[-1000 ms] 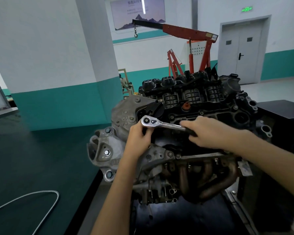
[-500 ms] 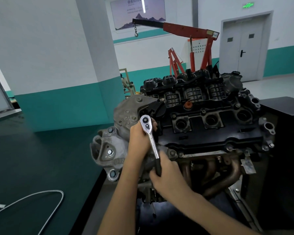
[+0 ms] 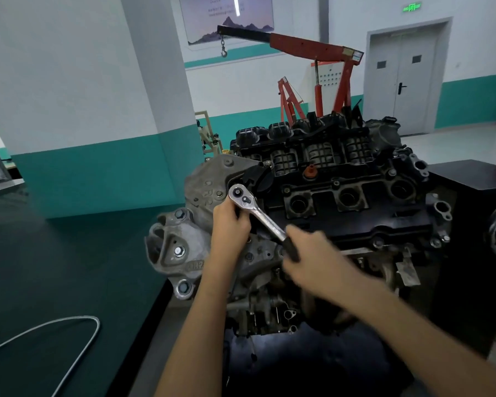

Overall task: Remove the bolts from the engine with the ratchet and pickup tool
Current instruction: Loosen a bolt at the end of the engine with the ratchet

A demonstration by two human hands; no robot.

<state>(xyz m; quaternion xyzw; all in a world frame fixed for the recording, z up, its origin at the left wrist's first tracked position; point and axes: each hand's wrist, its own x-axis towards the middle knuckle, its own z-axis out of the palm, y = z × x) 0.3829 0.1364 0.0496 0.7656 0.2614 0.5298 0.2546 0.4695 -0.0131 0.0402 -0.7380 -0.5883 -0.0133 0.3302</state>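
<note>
The engine (image 3: 341, 202) stands in front of me, black valve cover on top and grey timing cover on the left. A chrome ratchet (image 3: 255, 210) sits with its head at the cover's near left corner, handle slanting down to the right. My left hand (image 3: 231, 227) holds the ratchet just under its head. My right hand (image 3: 312, 253), blurred by motion, grips the black handle end. The bolt under the ratchet head is hidden. No pickup tool is visible.
A dark green table top (image 3: 55, 282) lies to my left with a grey cable (image 3: 78, 339) looped on it. A black cabinet (image 3: 476, 224) stands right of the engine. A red engine hoist (image 3: 312, 53) rises behind, near grey double doors (image 3: 404, 75).
The ratchet handle swung from pointing right, down toward me, and now back up to the lower right. My right hand moved with it. My left hand stayed at the head.
</note>
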